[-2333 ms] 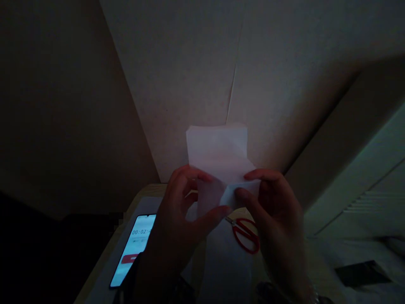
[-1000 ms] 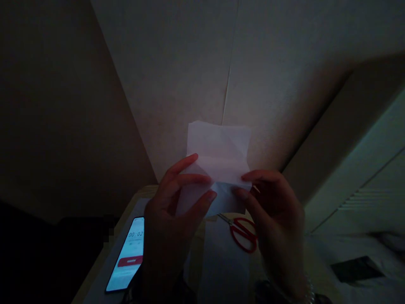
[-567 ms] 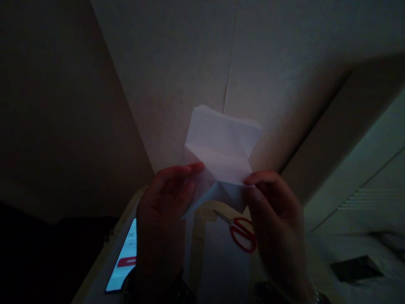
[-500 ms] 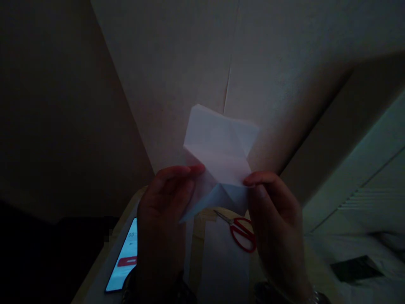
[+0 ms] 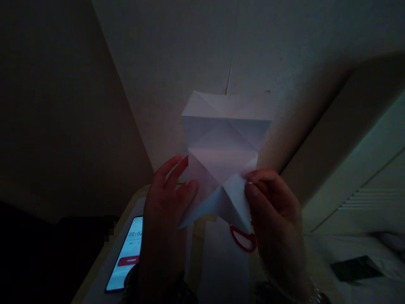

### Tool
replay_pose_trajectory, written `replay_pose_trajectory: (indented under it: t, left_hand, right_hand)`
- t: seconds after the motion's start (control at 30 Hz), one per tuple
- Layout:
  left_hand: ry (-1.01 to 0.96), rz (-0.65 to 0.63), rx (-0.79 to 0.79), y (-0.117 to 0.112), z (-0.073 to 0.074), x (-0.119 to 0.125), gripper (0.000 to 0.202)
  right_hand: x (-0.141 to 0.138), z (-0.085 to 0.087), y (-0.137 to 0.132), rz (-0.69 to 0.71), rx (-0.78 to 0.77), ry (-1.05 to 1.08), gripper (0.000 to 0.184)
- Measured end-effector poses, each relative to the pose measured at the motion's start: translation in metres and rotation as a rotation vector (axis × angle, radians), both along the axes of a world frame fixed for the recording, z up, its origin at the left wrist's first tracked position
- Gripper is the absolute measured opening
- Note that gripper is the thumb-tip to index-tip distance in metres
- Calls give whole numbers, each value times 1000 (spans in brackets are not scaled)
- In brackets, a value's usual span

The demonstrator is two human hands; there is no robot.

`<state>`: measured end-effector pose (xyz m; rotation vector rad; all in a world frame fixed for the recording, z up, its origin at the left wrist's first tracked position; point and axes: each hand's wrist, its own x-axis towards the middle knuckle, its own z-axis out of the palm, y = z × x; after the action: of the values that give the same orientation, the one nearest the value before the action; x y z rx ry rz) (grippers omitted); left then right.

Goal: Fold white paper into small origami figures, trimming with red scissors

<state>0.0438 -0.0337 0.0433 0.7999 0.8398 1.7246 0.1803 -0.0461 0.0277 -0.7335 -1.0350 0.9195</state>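
In dim light I hold a creased white sheet of paper [image 5: 224, 147] up in front of a wall. It shows diagonal and horizontal fold lines, and its lower part is folded into pointed flaps. My left hand [image 5: 164, 223] grips the paper's lower left side, fingers curled around the edge. My right hand [image 5: 275, 219] pinches the lower right corner between thumb and fingertips.
Below my hands is a small wooden table [image 5: 196, 240]. On it lie a lit phone [image 5: 126, 257] showing a timer, red-handled scissors [image 5: 243, 240] partly hidden by the paper, and another pale sheet [image 5: 221, 266]. A dark flat object [image 5: 356, 267] lies at the right.
The paper has opened out and risen, showing more of its creased upper area. Its lower flaps have spread downward, now covering the scissors' blades. My left fingers shifted along the edge.
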Motion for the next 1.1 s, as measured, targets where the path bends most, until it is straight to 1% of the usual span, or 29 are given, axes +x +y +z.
replay_pose_trajectory:
  t: [0.1,0.17,0.23,0.37,0.53,0.7,0.83,0.87,0.93,1.0,1.03,1.07,1.1]
  left_hand:
    - [-67,-97,-36,2,2,0,33]
    - [-127,-119,-54,2,4,1,30]
    - [-140,-93,-55,2,4,1,27]
    - [-45,-10,-33,3,0,-2,24]
    - [41,-6,5,3,-2,-4,23]
    - [91,30,-5,1,0,-4,20]
    - [149,14,-22,1,-1,-7,19]
    - [168,3,-27,1,-1,-8,19]
    - [233,-18,-46,1,0,-10,22]
    - [303,2,-39,1,1,-12,21]
    - [352,13,-35,1,1,-13,18]
    - [414,33,-22,1,1,-14,15]
    - [492,59,-3,1,0,-14,11]
  right_hand:
    - [0,0,0,-8,-10,-18,8]
    - [1,0,1,-8,-10,-31,9]
    - [1,0,1,-11,-3,-42,9]
    - [3,0,1,-4,9,-53,11]
    - [4,2,2,-22,28,-128,16]
    - [5,3,0,-36,7,-175,17]
    - [6,1,3,-65,-12,-240,18]
    - [7,0,5,-96,-13,-258,20]
    - [7,-2,8,-237,26,-294,30]
    - [8,-2,12,-409,121,-337,47]
    - [9,-2,14,-465,166,-363,56]
    - [10,-2,15,-489,200,-389,64]
    - [11,-1,16,-484,219,-417,71]
